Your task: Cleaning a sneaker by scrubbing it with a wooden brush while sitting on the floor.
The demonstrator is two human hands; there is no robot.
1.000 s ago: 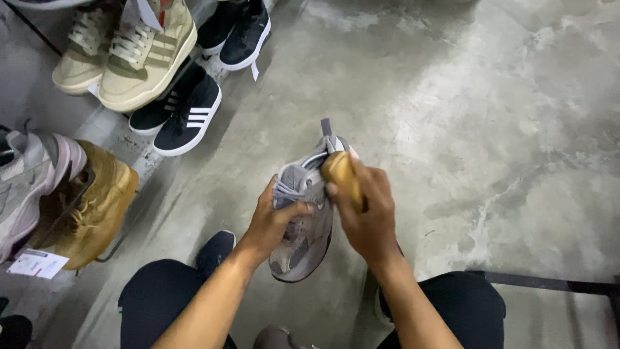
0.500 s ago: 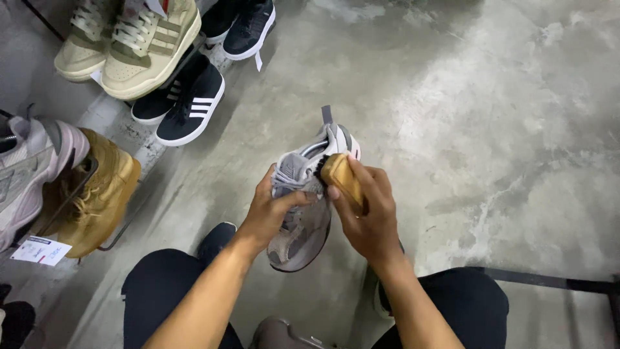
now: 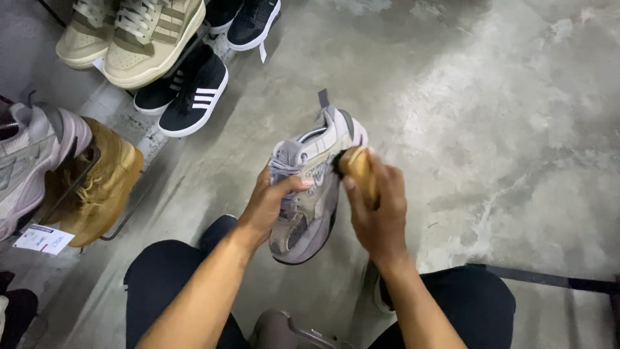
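Note:
A grey and lilac sneaker is held up over the concrete floor, sole away from me, heel tab pointing up. My left hand grips its left side, fingers curled into the laces. My right hand is closed around a wooden-handled brush, whose dark bristles press against the right side of the shoe's upper. My knees in dark trousers frame the bottom of the view.
Along the left stand rows of shoes: beige high-tops, black sneakers with white stripes, a tan boot on a wire rack, a pale pink sneaker and a white tag. A dark bar lies at the right.
The brush has shifted slightly along the shoe's side, and the shoe has tipped a little. The view has moved a bit closer; my left hand keeps its grip.

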